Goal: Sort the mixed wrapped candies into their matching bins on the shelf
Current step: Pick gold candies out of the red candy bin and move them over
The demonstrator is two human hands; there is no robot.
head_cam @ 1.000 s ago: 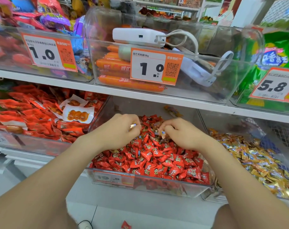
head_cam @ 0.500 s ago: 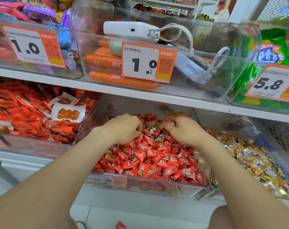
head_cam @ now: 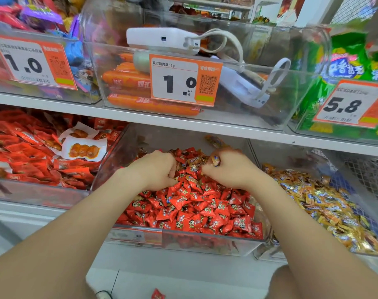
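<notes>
Red is the colour of the big pile: red candies (head_cam: 194, 210) fill the middle bin (head_cam: 205, 242) on the low shelf. Both hands are in that bin, near the back of the pile. The right hand (head_cam: 231, 169) has curled fingers and pinches one gold candy (head_cam: 215, 161) just above the red ones. The left hand (head_cam: 155, 169) bends its fingers down into the pile, and whether it holds anything is hidden. The right bin (head_cam: 265, 254), just beside, holds many gold candies (head_cam: 326, 203). One stray red candy (head_cam: 157, 294) lies on the floor.

Clear glossy plastic bin (head_cam: 183, 240); shiny crinkled foil-like candy wrappers (head_cam: 190, 203).
</notes>
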